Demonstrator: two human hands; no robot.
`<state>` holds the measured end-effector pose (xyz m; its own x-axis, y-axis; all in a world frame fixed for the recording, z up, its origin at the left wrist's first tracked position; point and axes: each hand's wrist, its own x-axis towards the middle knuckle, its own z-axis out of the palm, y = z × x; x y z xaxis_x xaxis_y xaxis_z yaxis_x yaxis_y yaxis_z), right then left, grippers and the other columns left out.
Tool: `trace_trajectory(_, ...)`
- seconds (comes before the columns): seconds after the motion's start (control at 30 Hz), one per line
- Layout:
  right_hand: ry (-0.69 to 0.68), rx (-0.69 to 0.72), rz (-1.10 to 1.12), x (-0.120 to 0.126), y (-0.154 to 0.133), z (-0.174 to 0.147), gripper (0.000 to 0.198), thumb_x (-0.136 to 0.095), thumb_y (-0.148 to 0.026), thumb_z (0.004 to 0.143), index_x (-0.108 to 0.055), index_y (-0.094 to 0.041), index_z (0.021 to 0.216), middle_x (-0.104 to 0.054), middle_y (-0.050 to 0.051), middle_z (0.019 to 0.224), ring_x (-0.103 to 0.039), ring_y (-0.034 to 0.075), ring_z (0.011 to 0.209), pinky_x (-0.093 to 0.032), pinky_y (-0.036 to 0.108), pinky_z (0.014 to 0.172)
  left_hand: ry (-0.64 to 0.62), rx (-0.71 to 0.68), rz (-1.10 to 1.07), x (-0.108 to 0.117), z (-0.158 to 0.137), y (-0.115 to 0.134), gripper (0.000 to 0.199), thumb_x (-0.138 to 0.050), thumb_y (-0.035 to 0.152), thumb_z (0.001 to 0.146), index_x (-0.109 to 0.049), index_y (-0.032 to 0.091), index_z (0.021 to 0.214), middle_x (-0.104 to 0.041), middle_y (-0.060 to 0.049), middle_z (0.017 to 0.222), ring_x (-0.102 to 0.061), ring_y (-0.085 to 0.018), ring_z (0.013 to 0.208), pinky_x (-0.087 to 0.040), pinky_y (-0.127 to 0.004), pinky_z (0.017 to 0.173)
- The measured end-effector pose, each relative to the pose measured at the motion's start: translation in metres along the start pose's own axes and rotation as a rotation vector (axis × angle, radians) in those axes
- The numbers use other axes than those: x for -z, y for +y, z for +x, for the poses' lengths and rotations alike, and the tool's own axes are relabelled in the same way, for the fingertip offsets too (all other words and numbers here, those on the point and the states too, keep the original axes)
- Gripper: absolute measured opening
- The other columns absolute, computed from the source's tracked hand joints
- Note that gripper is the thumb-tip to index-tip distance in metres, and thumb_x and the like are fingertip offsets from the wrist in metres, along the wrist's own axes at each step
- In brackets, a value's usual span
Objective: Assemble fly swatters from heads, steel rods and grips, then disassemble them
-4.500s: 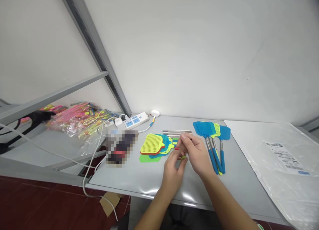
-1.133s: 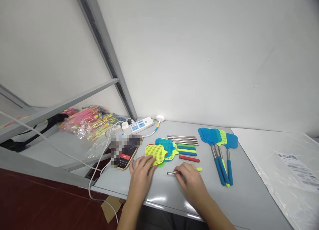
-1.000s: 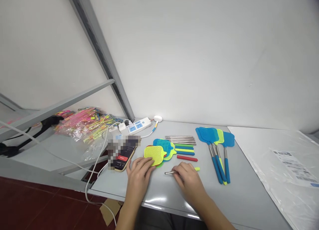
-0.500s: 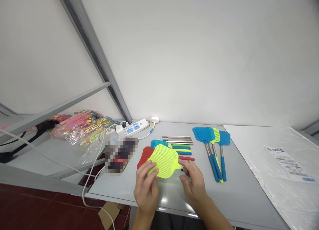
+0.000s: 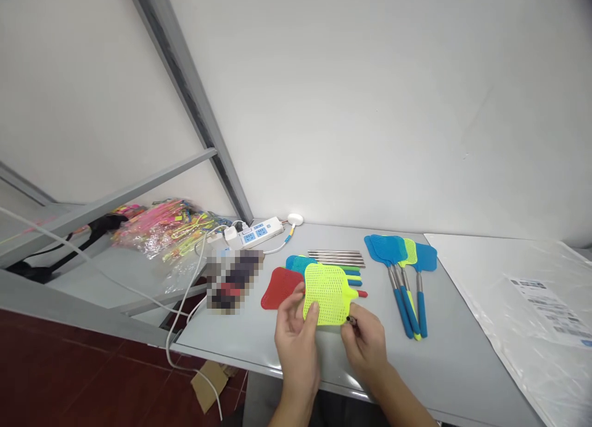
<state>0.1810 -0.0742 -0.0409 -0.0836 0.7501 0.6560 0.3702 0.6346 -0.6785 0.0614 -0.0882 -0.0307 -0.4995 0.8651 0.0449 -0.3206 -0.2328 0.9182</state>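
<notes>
My left hand [image 5: 298, 337] grips a yellow-green fly swatter head [image 5: 328, 294] by its left side, thumb across the front face. The perforated head is raised over the table, its short neck pointing right. Beside its lower right corner, my right hand [image 5: 367, 337] is closed around a thin metal rod [image 5: 352, 321]. Only the rod's dark end shows; the fingers hide the rest. Behind the held head lie a red swatter head [image 5: 280, 288] and a blue one [image 5: 298, 264]. Coloured handle grips [image 5: 355, 283] are partly covered by it. Several bare metal rods [image 5: 337, 257] lie farther back.
Several whole fly swatters [image 5: 391, 251] lie to the right, beside a white plastic sheet [image 5: 481, 291] with a label. A power strip [image 5: 261, 233], cables and a pixelated object [image 5: 234, 285] are at the left. Bagged colourful items [image 5: 161, 230] lie beyond the frame post [image 5: 194, 100].
The swatter head has been turned and lifted slightly, and my left thumb now presses its front. My right hand has moved below the neck, showing the rod's end. The camera view has shifted slightly.
</notes>
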Motion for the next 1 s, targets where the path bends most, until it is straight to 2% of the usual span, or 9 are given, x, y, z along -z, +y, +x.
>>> trace_trajectory(0.1, 0.005, -0.024, 0.018, 0.002, 0.0, 0.0, 0.013, -0.045, -0.016, 0.089, -0.057, -0.021, 0.09, -0.057, -0.001, 0.067, -0.048, 0.013, 0.052, -0.038, 0.026, 0.051, 0.045, 0.154, -0.137, -0.01, 0.012, 0.004, 0.051, -0.073, 0.028, 0.08, -0.048, 0.025, 0.125, -0.06, -0.014, 0.13, -0.062, -0.026, 0.116, -0.056, -0.037, 0.088)
trace_trajectory(0.17, 0.034, -0.055, 0.053, 0.003, 0.002, -0.001, 0.016, -0.044, -0.018, 0.091, -0.055, -0.021, 0.102, -0.054, -0.002, 0.066, -0.047, 0.012, 0.049, -0.038, 0.025, 0.048, 0.027, 0.157, -0.174, -0.007, 0.021, 0.007, 0.052, -0.075, 0.027, 0.078, -0.05, 0.023, 0.123, -0.065, -0.012, 0.121, -0.066, -0.024, 0.109, -0.055, -0.035, 0.087)
trace_trajectory(0.27, 0.07, -0.094, 0.087, 0.002, 0.005, -0.004, 0.021, -0.048, -0.022, 0.091, -0.053, -0.021, 0.112, -0.045, -0.006, 0.06, -0.042, 0.011, 0.046, -0.036, 0.023, 0.046, -0.004, 0.131, -0.157, 0.004, 0.029, 0.013, 0.041, -0.079, 0.026, 0.073, -0.06, 0.02, 0.11, -0.069, -0.009, 0.113, -0.068, -0.021, 0.104, -0.055, -0.03, 0.086)
trace_trajectory(0.37, 0.104, -0.121, 0.053, -0.002, 0.008, -0.005, 0.02, -0.054, -0.02, 0.09, -0.054, -0.022, 0.11, -0.043, -0.008, 0.058, -0.039, 0.01, 0.045, -0.034, 0.022, 0.044, -0.001, 0.143, -0.17, 0.014, 0.032, 0.017, 0.041, -0.08, 0.026, 0.071, -0.064, 0.021, 0.108, -0.07, -0.007, 0.113, -0.066, -0.021, 0.105, -0.054, -0.028, 0.086)
trace_trajectory(0.47, 0.093, -0.122, 0.046, -0.005, 0.009, -0.003, 0.022, -0.056, -0.018, 0.089, -0.054, -0.023, 0.111, -0.047, -0.008, 0.059, -0.041, 0.01, 0.047, -0.035, 0.021, 0.045, 0.031, 0.173, -0.207, 0.017, 0.031, 0.021, 0.045, -0.081, 0.026, 0.071, -0.065, 0.02, 0.112, -0.07, -0.008, 0.115, -0.065, -0.024, 0.108, -0.053, -0.033, 0.09)
trace_trajectory(0.6, -0.047, -0.042, 0.045, -0.005, 0.006, 0.001, 0.016, -0.052, -0.013, 0.09, -0.059, -0.023, 0.1, -0.063, -0.002, 0.074, -0.054, 0.011, 0.058, -0.044, 0.023, 0.055, -0.006, 0.249, -0.284, 0.007, 0.02, 0.02, 0.046, -0.078, 0.031, 0.076, -0.064, 0.02, 0.119, -0.069, -0.011, 0.116, -0.063, -0.027, 0.112, -0.049, -0.039, 0.097)
trace_trajectory(0.8, -0.066, -0.019, 0.084, -0.003, 0.0, 0.004, 0.016, -0.049, -0.013, 0.091, -0.058, -0.023, 0.1, -0.065, -0.002, 0.076, -0.058, 0.012, 0.06, -0.045, 0.023, 0.056, -0.14, 0.347, -0.175, -0.012, -0.005, 0.002, 0.045, -0.074, 0.03, 0.081, -0.062, 0.022, 0.124, -0.065, -0.01, 0.125, -0.059, -0.025, 0.118, -0.045, -0.038, 0.103)
trace_trajectory(0.9, -0.06, -0.029, 0.073, -0.001, 0.001, 0.003, 0.019, -0.053, -0.019, 0.09, -0.055, -0.023, 0.109, -0.063, -0.001, 0.079, -0.056, 0.012, 0.059, -0.045, 0.023, 0.053, -0.114, 0.356, -0.215, -0.017, -0.004, 0.005, 0.041, -0.07, 0.034, 0.084, -0.063, 0.019, 0.121, -0.068, -0.011, 0.117, -0.063, -0.025, 0.111, -0.047, -0.04, 0.1)
trace_trajectory(1.0, -0.107, -0.02, 0.053, 0.0, 0.004, 0.001, 0.021, -0.048, -0.023, 0.093, -0.054, -0.021, 0.113, -0.061, 0.001, 0.081, -0.055, 0.013, 0.061, -0.044, 0.025, 0.054, -0.061, 0.307, -0.277, -0.019, 0.003, 0.02, 0.042, -0.068, 0.036, 0.085, -0.061, 0.016, 0.121, -0.071, -0.01, 0.101, -0.068, -0.025, 0.1, -0.051, -0.042, 0.095)
